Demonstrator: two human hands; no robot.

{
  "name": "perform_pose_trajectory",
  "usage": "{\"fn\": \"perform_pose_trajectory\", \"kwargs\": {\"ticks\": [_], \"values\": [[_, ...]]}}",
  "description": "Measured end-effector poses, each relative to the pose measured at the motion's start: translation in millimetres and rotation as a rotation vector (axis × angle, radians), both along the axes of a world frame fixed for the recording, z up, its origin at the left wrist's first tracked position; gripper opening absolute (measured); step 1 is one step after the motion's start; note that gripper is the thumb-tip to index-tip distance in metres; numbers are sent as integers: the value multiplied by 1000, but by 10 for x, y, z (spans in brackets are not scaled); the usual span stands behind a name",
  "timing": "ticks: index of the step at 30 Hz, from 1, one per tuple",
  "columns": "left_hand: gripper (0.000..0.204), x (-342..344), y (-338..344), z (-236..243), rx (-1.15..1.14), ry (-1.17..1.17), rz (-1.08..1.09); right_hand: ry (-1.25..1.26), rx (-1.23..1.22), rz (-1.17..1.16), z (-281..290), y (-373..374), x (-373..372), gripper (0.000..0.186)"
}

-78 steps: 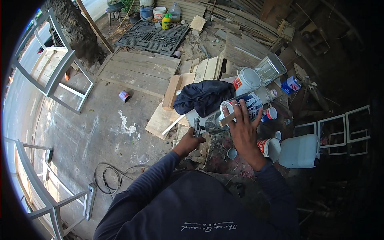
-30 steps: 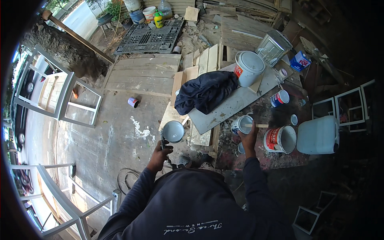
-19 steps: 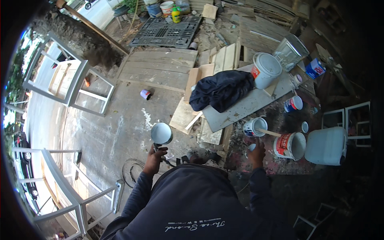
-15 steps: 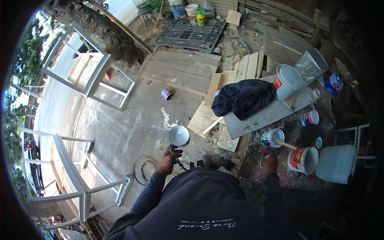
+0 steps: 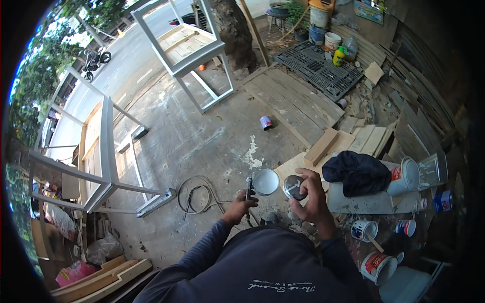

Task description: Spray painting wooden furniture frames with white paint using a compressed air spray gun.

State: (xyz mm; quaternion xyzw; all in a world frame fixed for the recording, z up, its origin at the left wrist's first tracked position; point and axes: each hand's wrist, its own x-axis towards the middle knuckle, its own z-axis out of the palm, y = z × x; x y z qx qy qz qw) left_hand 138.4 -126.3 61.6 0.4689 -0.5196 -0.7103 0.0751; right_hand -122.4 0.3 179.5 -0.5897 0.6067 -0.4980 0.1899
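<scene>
OK so the right hand (image 5: 314, 199) is no longer down by the paint can (image 5: 360, 231); now it's half-curling, pinching a round lid (image 5: 293, 187) just beside the open paint cup (image 5: 266, 182), nothing blocking between. Left hand (image 5: 236, 208) is closing around the spray gun (image 5: 249, 189) by that cup. Coiled hose (image 5: 208, 189) is lying floorside, dark cloth (image 5: 353, 171) sitting rightward.

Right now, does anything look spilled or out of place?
Yes. A white splatter marks the concrete floor beyond the open cup of the spray gun, like spilled paint. Farther out, a small purple can sits alone, seemingly tipped onto its side.
</scene>
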Motion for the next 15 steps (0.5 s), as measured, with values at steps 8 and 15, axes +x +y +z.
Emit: {"fn": "perform_pose_trajectory", "kwargs": {"ticks": [8,15], "values": [[57,238,66,-239,1,201,235,710,-216,559,242,-1090,627,54],[70,569,40,1,-21,193,498,743,-414,571,-21,-1586,1140,43]]}}
